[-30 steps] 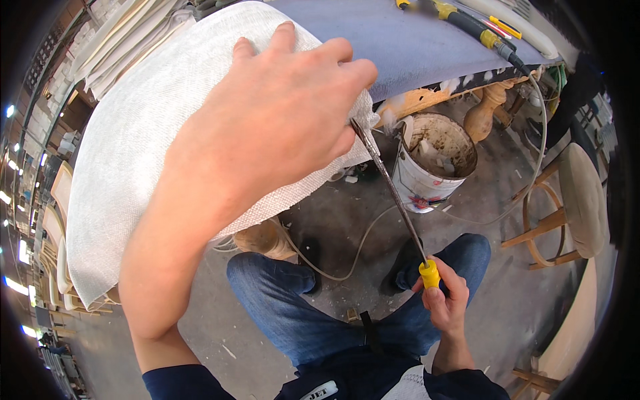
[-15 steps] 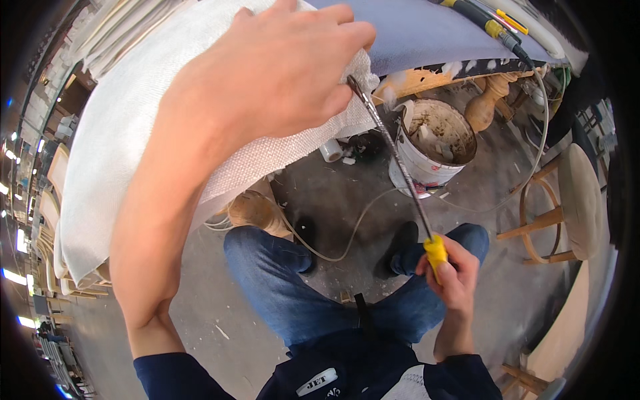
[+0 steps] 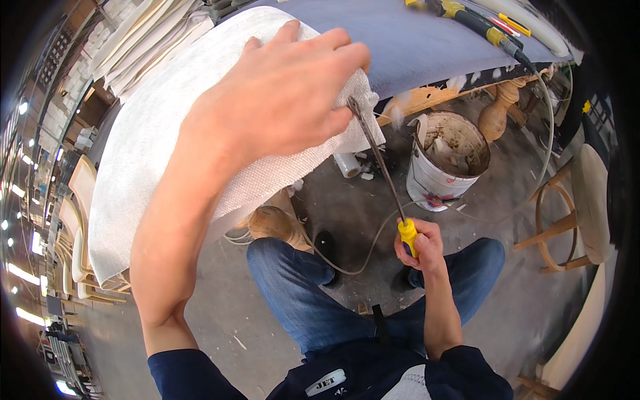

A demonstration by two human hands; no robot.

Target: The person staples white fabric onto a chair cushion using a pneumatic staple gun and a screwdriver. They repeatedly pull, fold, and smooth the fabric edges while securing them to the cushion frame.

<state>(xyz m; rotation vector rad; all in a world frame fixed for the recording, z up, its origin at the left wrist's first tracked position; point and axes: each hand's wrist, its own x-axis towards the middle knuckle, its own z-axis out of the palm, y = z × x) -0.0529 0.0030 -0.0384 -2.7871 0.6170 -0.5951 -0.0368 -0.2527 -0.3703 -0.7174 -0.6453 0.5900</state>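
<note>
A broad piece covered in off-white woven fabric (image 3: 260,177) leans over the near edge of the table, tilted toward me. My left hand (image 3: 277,97) grips its right part, fingers spread and bent over the cloth, thumb by the right edge. In my right hand (image 3: 423,247) is a long screwdriver (image 3: 380,155), its yellow handle wrapped by my fingers. The shaft slants up and left, and its tip meets the fabric edge beside my left thumb. Whether the tip is under the cloth or only against it, I cannot tell.
A grey-blue covered table (image 3: 413,47) bears a black-and-yellow tool (image 3: 477,27) with a hose (image 3: 550,120). Below stands a dirty white bucket (image 3: 440,177) near turned wooden legs (image 3: 495,117). A chair (image 3: 587,207) is at right; stacked pale pieces (image 3: 143,50) lie far left.
My right hand has moved up and left with the screwdriver, whose shaft now stands steeper. My left hand stays on the fabric. The whole view has shifted slightly.
</note>
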